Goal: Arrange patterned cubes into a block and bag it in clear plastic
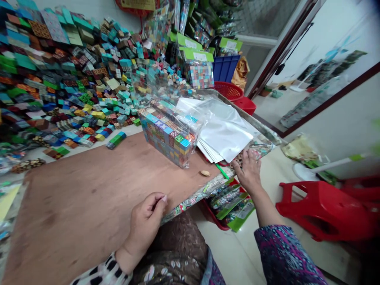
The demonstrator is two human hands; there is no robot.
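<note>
My left hand point(148, 219) is curled over the near edge of the brown board point(97, 190), thumb pressed to the index finger; whatever it may hold is hidden. At the right corner of the table, my right hand point(249, 172) reaches down with fingers apart, next to some small brown pieces partly hidden beside it. A peanut point(204, 173) lies on the board between the hands. Beyond it stands a clear bag packed with patterned small blocks point(166, 136), its top loose. A stack of clear plastic bags and white sheets point(225, 134) lies beside that pack.
A large heap of colourful blocks point(89, 79) covers the back and left. Packed bags with green headers point(202, 69) stand behind, near a blue crate point(225, 67) and red basket point(227, 91). Below the table edge sits a red bin of packs point(212, 215); a red stool point(323, 209) is right.
</note>
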